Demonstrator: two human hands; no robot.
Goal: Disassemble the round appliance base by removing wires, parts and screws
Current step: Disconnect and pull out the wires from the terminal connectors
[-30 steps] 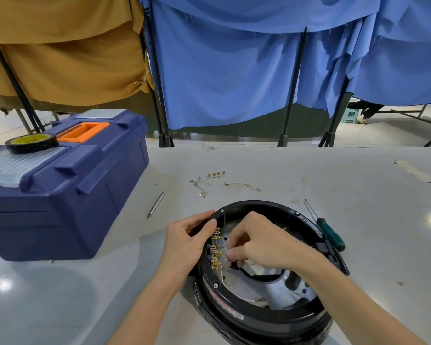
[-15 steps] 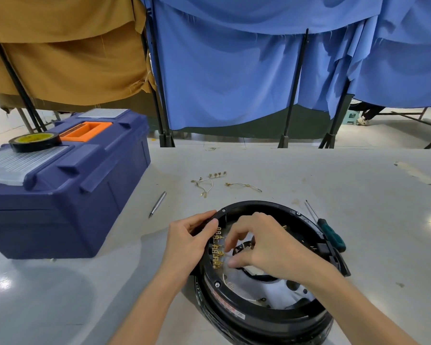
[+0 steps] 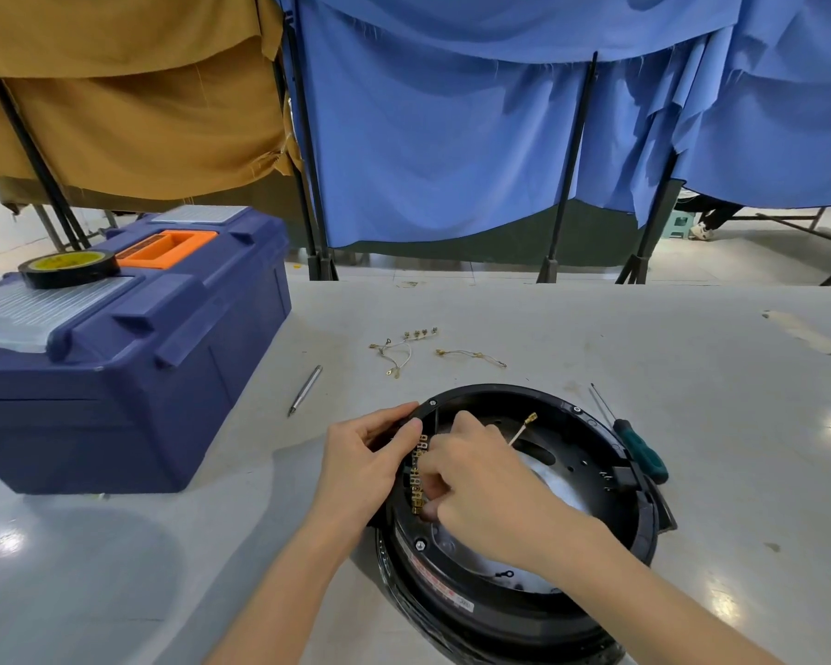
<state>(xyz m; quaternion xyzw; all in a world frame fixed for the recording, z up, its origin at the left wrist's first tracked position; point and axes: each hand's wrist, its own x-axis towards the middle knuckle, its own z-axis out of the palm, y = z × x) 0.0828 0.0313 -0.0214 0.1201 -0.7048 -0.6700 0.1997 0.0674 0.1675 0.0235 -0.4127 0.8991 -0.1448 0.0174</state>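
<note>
Head view: the round appliance base [image 3: 514,592] lies open side up on the grey table [image 3: 692,357], at the near edge, right of centre.
Base interior: a black ring wall around a pale metal floor, with a brass terminal row [image 3: 418,472] standing along the inner left wall.
Left hand [image 3: 361,465]: grips the base's left rim, thumb lying over the top edge beside the terminals, fingers wrapped down the outside.
Right hand [image 3: 490,491]: reaches inside the base, fingers and thumb curled tight against the terminal row; whether they pinch a terminal is hidden by the knuckles.
Loose wire [image 3: 524,427]: a thin lead with a brass end rises at a slant just behind the right hand.
Screwdriver [image 3: 641,448]: green handle, lying against the base's right outer rim, shaft pointing away.
Removed wires [image 3: 399,350]: small brass-tipped leads lying beyond the base.
Metal bit [image 3: 304,391]: on the table between the base and the toolbox.
Toolbox [image 3: 130,367]: dark blue, closed, far left, with a tape roll [image 3: 68,268] on its lid.
Backdrop: blue and tan cloths hang behind the table.
</note>
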